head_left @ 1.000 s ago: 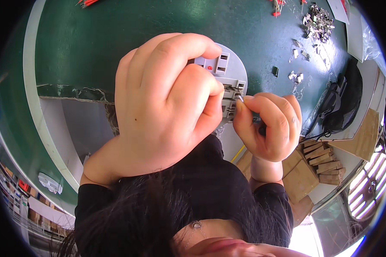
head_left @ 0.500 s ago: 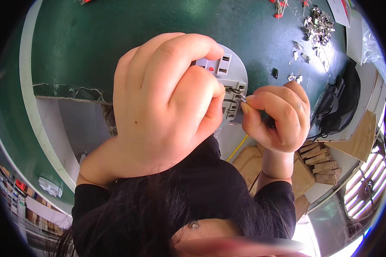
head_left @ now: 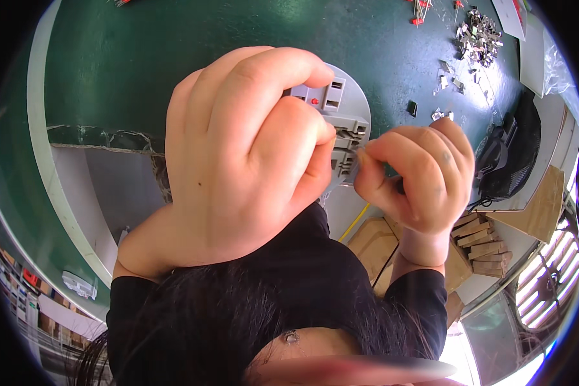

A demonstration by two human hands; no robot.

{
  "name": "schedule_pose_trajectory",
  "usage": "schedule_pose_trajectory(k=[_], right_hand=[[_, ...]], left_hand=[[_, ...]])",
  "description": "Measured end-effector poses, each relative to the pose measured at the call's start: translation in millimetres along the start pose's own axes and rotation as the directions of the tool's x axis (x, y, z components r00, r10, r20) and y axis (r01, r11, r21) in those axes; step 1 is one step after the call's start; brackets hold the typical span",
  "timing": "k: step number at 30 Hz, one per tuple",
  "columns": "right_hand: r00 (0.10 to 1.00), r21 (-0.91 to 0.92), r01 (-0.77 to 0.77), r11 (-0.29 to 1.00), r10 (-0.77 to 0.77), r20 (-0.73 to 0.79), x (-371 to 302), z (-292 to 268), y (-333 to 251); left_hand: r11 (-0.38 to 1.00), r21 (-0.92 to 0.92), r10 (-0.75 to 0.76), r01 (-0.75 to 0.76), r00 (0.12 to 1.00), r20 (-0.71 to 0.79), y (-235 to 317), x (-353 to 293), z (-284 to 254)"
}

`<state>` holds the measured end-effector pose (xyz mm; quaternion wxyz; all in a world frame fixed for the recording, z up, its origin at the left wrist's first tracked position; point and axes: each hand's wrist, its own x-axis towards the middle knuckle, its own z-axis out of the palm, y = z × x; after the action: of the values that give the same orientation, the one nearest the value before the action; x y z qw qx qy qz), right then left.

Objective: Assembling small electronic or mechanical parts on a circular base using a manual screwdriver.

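Observation:
A grey plastic housing (head_left: 356,103) with a rounded rim, slots and a small red LED (head_left: 314,101) sits at the table's near edge. My left hand (head_left: 238,148) is closed round its left side and hides much of it. Inside the slotted part, metal pieces (head_left: 350,134) show. Just right of the housing, my right hand (head_left: 424,174) is closed in a pinch, thumb and forefinger tips against its slotted edge. Between those tips is a small metal piece, nearly all hidden by the fingers.
On the green table (head_left: 135,58), a pile of small metal clips (head_left: 479,40) lies at the far right, with several scattered nearer. Red LEDs (head_left: 420,13) with long leads lie at the back. A black mesh bag (head_left: 511,154) rests at the right edge; cardboard strips (head_left: 486,248) are stacked below.
My right fingertips have shifted slightly left, closer to the housing, and the metal piece in them shows less. My left hand and the housing have moved only a little to the left.

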<state>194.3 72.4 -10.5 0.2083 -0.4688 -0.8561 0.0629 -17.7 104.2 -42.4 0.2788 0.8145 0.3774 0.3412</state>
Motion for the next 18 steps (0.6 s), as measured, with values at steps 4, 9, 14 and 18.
schedule_pose_trajectory(k=[4, 9, 14, 18], right_hand=[[0.980, -0.135, 0.017, 0.991, 0.010, 0.199, 21, -15, -10], [0.820, -0.205, 0.027, 0.978, 0.096, 0.564, 57, -33, -29], [0.797, -0.216, -0.020, 0.976, 0.146, 0.586, 56, -37, -37], [0.823, -0.191, -0.110, 0.975, 0.197, 0.533, 48, -38, -38]], left_hand=[[1.000, 0.022, -0.009, 0.009, 1.000, -0.027, 0, -1, 5], [0.998, 0.022, -0.050, 0.051, 0.997, -0.051, 3, -4, 3], [0.999, -0.022, -0.039, 0.037, 0.995, -0.088, 5, -7, 6], [1.000, -0.026, -0.007, 0.004, 0.994, -0.113, 2, -5, 7]])
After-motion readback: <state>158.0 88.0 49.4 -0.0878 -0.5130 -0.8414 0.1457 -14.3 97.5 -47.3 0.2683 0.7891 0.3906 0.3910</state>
